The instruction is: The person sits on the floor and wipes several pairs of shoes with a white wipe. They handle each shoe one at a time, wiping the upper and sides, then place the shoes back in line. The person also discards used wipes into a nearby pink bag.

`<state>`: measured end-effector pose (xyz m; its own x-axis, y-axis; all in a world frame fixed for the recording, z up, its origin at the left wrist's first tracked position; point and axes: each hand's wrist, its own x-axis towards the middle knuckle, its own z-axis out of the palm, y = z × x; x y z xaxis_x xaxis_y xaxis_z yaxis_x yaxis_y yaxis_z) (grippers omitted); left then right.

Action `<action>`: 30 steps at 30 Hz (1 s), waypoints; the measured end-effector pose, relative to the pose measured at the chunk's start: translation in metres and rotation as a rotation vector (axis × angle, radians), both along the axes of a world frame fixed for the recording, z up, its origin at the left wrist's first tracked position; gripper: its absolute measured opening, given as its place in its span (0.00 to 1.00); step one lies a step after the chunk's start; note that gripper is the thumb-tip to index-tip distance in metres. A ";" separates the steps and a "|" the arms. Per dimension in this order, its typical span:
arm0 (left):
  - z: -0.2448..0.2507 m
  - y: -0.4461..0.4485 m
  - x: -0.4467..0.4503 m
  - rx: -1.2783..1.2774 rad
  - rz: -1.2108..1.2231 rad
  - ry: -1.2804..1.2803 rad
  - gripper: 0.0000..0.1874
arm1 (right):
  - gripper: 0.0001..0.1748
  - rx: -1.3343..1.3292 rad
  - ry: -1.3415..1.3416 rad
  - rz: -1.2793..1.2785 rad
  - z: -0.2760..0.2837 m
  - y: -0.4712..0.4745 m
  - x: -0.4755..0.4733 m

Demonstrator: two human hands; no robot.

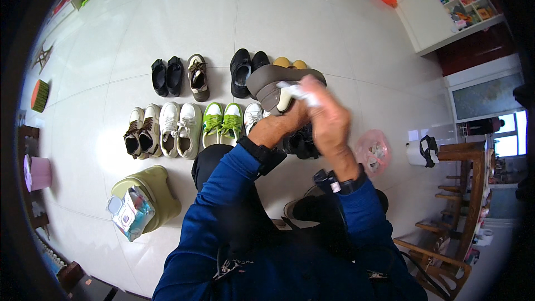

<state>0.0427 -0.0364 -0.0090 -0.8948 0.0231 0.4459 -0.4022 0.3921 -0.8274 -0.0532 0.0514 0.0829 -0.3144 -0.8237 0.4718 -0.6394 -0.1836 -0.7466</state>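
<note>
A brown-and-cream shoe is held up above the rows of shoes, with its thick sole facing away from me. My left hand is at the shoe's opening, largely hidden behind the shoe and my other hand. My right hand, blurred, presses a white wipe against the shoe's side. On the floor beyond are black shoes, a single brown-and-cream shoe, a black shoe and yellow shoes. Nearer stand beige, white and green-and-white sneakers.
An open packet of wipes lies on a green plastic stool at the left. A pink plastic bag with crumpled white pieces lies to the right. Wooden furniture stands at the far right, a lilac bin at the far left.
</note>
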 end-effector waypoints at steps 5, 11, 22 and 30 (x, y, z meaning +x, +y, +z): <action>0.016 -0.012 -0.025 -0.439 0.152 -0.389 0.14 | 0.17 0.177 -0.161 -0.349 0.010 -0.021 -0.062; -0.014 0.005 -0.001 0.450 -0.185 0.216 0.20 | 0.17 0.469 -0.068 -0.135 -0.016 -0.015 -0.028; -0.050 0.013 -0.006 1.457 -0.637 0.296 0.19 | 0.18 0.250 0.110 -0.084 -0.006 -0.047 0.002; -0.033 0.014 0.018 2.047 -0.242 0.058 0.23 | 0.18 -0.019 0.501 0.160 -0.016 -0.040 0.015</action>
